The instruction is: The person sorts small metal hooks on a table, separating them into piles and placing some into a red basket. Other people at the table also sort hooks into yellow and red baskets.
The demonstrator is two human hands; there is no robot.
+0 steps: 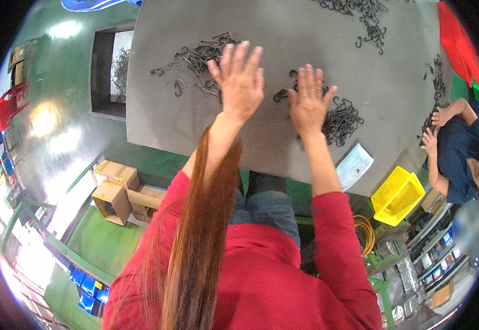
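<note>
Bright, even overhead light fills the scene. Strong white glare patches shine on the glossy green floor (pixel 52 124) at the left. The grey table (pixel 283 44) is matte with only soft, faint shadows. Fisheye distortion bends straight edges, and the corners go black. The far right edge looks blurred; the centre is fairly sharp.

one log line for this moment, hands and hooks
left hand: open, over hooks | right hand: flat on hook pile | table: grey | co-worker: right edge
</note>
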